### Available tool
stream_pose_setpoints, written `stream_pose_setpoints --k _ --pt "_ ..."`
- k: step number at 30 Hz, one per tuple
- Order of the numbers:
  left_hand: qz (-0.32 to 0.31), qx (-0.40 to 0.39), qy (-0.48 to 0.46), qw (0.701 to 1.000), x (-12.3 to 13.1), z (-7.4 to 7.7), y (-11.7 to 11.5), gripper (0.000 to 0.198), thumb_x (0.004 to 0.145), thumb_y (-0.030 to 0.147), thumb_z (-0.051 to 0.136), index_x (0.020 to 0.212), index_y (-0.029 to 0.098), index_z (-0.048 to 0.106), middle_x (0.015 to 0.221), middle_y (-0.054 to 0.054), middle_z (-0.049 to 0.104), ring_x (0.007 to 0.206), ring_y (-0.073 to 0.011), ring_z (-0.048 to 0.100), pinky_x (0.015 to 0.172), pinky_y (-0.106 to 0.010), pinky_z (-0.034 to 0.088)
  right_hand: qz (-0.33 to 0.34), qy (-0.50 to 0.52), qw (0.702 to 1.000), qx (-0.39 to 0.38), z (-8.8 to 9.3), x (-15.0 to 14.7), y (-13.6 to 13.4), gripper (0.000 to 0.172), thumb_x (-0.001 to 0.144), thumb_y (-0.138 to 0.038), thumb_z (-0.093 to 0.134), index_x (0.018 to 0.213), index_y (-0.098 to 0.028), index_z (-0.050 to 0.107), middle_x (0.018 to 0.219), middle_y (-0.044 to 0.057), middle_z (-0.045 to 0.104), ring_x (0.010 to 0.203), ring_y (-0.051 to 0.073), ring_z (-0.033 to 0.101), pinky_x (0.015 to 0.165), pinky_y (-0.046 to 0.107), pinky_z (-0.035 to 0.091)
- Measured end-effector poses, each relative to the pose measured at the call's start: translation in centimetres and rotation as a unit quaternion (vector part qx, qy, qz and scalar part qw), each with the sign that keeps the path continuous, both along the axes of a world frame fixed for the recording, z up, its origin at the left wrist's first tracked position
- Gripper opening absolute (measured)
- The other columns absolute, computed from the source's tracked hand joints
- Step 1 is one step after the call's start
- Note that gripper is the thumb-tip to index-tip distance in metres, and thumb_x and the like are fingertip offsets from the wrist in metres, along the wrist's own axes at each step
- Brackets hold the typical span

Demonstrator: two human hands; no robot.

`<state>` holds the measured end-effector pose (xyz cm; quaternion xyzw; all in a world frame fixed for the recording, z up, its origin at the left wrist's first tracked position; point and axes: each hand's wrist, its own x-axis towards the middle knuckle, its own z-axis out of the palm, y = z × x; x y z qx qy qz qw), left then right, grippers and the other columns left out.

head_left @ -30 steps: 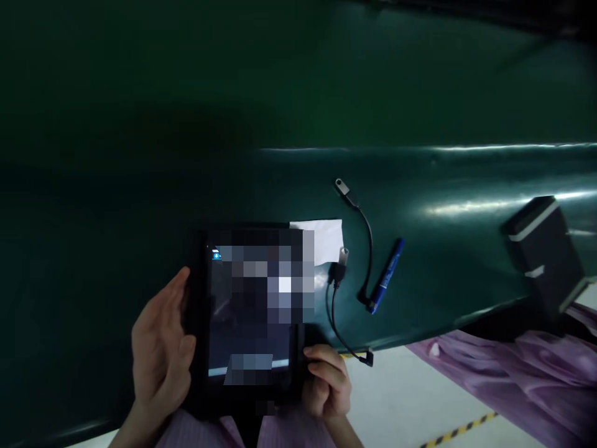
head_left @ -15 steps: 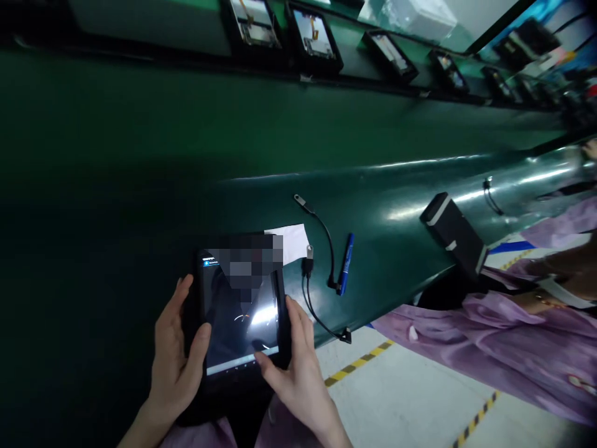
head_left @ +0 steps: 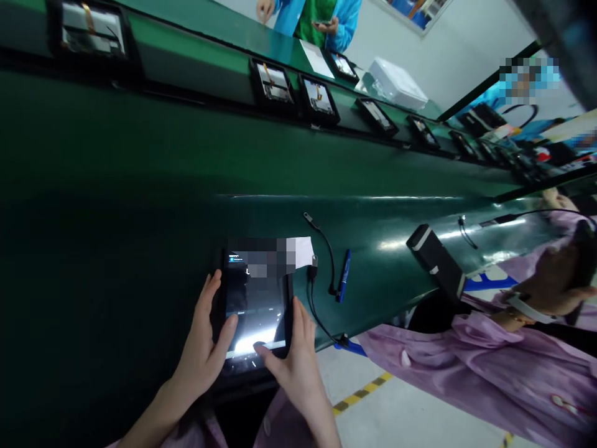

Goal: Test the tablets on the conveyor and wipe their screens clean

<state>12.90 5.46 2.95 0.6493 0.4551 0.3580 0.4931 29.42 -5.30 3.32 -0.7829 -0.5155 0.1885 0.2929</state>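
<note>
A black tablet with its screen lit lies between my hands at the table's near edge. My left hand grips its left side, thumb over the screen's edge. On the other side, my right hand holds the lower right corner, with the thumb on the bottom of the screen. A white slip of paper sticks out by the tablet's top right corner. Beside it lie a short black USB cable, a second such cable and a blue marker pen.
A black box-like case lies farther right, near a co-worker in a purple sleeve. Along the conveyor belt at the back sit several black trays with opened devices, one tray among them. Across it stands a person in blue.
My view has tilted up and shifted, bringing the person across the belt into sight. The left thumb sits farther over the screen. Both hands still hold the tablet.
</note>
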Motion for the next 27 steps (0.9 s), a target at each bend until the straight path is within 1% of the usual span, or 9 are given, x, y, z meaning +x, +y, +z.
stream_pose_setpoints --k 3,7,10,12,15,19,21,25,27 --pt "-0.01 -0.004 0.005 1.0 0.0 -0.1 0.0 0.062 0.101 0.036 0.051 0.154 0.044 0.02 0.168 -0.002 0.024 0.156 -0.0259 0.015 0.125 -0.066 0.016 -0.01 0.03 0.999 0.024 0.1 1.2 0.3 0.086 0.089 -0.042 0.07 0.158 -0.023 0.023 0.152 0.019 0.044 0.135 0.036 0.051 0.101 0.052 0.055" --pt "-0.013 -0.001 0.012 1.0 -0.1 -0.3 0.0 0.062 0.101 0.037 0.05 0.155 0.044 0.018 0.168 -0.003 0.022 0.156 -0.0268 0.014 0.124 -0.067 0.017 -0.046 0.061 0.995 0.06 1.3 3.6 0.8 0.054 0.099 -0.036 0.055 0.149 -0.024 0.04 0.141 0.015 0.057 0.11 0.022 0.066 0.082 0.032 0.061" --pt "-0.014 0.008 0.014 1.0 -0.1 -0.5 0.0 0.062 0.102 0.037 0.049 0.155 0.042 0.018 0.168 -0.005 0.023 0.156 -0.0272 0.015 0.124 -0.066 0.018 -0.01 0.024 0.994 0.103 2.1 3.7 0.6 0.04 0.101 -0.026 0.049 0.141 -0.026 0.047 0.135 0.011 0.062 0.115 0.021 0.063 0.089 0.033 0.057" --pt "-0.013 0.011 0.017 1.0 -0.1 -0.6 0.0 0.062 0.102 0.037 0.049 0.156 0.041 0.018 0.167 -0.005 0.025 0.156 -0.0276 0.015 0.124 -0.066 0.018 0.062 -0.004 0.99 0.124 2.1 3.0 0.1 0.035 0.099 -0.019 0.048 0.133 -0.026 0.051 0.133 0.008 0.064 0.124 0.022 0.058 0.098 0.037 0.053" --pt "-0.012 0.014 0.028 0.999 0.0 -0.5 -0.1 0.061 0.102 0.039 0.048 0.155 0.043 0.018 0.166 -0.004 0.027 0.156 -0.0273 0.016 0.123 -0.067 0.019 0.145 -0.042 0.982 0.11 1.6 1.9 -0.7 0.03 0.095 -0.013 0.047 0.122 -0.025 0.053 0.135 0.006 0.064 0.135 0.023 0.049 0.109 0.043 0.045" --pt "-0.01 0.018 0.042 0.999 0.1 -0.4 0.0 0.059 0.102 0.041 0.046 0.154 0.046 0.018 0.166 -0.002 0.027 0.156 -0.026 0.016 0.122 -0.067 0.022 0.181 -0.08 0.976 0.086 1.2 1.6 -1.0 0.025 0.094 -0.011 0.044 0.115 -0.024 0.051 0.144 0.004 0.06 0.149 0.024 0.032 0.122 0.052 0.026" --pt "-0.008 0.023 0.049 0.998 0.1 -0.3 0.1 0.059 0.102 0.04 0.045 0.154 0.046 0.018 0.166 -0.003 0.028 0.156 -0.0261 0.017 0.122 -0.066 0.023 0.191 -0.09 0.973 0.09 1.4 1.7 -0.6 0.024 0.094 -0.011 0.044 0.113 -0.024 0.05 0.145 0.003 0.058 0.152 0.022 0.027 0.123 0.052 0.022" --pt "-0.003 0.04 0.06 0.997 -0.5 0.1 -0.4 0.061 0.102 0.037 0.046 0.156 0.041 0.016 0.165 -0.008 0.028 0.155 -0.0292 0.021 0.118 -0.066 0.032 0.209 -0.111 0.967 0.099 2.3 2.1 0.5 0.025 0.091 -0.009 0.044 0.111 -0.024 0.049 0.143 0.004 0.06 0.152 0.024 0.029 0.123 0.054 0.024" --pt "-0.033 0.103 0.084 0.991 -1.3 0.1 -1.3 0.067 0.1 0.035 0.051 0.157 0.036 0.016 0.166 -0.01 0.025 0.155 -0.0326 0.019 0.115 -0.065 0.037 0.228 -0.117 0.962 0.096 2.9 2.6 1.1 0.026 0.089 -0.008 0.044 0.11 -0.024 0.05 0.139 0.004 0.063 0.15 0.025 0.033 0.123 0.055 0.025"
